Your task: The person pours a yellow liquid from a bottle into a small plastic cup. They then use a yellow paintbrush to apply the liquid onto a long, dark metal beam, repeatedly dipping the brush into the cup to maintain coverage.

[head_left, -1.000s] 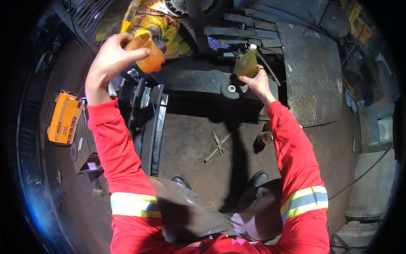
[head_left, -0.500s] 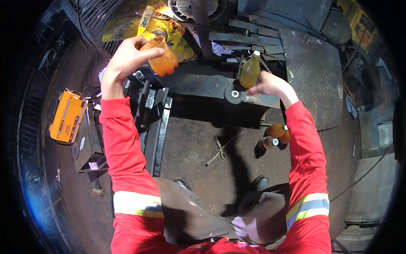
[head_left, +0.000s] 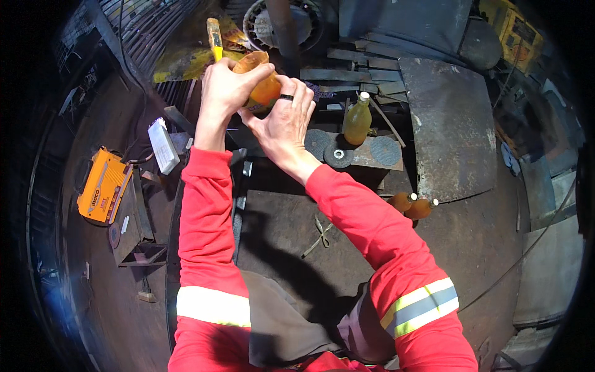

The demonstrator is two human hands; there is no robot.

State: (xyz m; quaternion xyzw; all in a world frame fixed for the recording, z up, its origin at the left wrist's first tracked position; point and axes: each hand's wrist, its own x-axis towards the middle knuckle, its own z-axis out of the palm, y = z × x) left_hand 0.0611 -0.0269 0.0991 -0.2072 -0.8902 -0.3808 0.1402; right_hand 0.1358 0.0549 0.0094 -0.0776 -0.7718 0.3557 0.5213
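My left hand point(head_left: 222, 93) is closed round a cut-off orange plastic bottle point(head_left: 265, 90), its open, uneven rim upward. A brush with a yellow handle point(head_left: 215, 40) rises from behind that hand, bristles up; it looks held there, though the grip is hidden. My right hand point(head_left: 282, 121), with a dark ring, wraps fingers and thumb round the lower right side of the same cut-off bottle. A capped bottle of yellowish-green liquid point(head_left: 357, 123) stands upright on the metal bench point(head_left: 365, 159), apart from both hands. Beside it lies a black grinding disc point(head_left: 338, 157).
Flat abrasive discs point(head_left: 385, 152) lie on the bench. Capped orange bottles point(head_left: 421, 209) stand on the floor beyond my right forearm. An orange machine point(head_left: 105, 186) sits at left. A large metal sheet point(head_left: 452, 130) and stacked metal strips point(head_left: 347, 76) occupy the far right.
My right hand has let go of the yellowish-green bottle and moved left onto the cut-off bottle. My left hand has shifted rightward with it, and the brush has changed its tilt.
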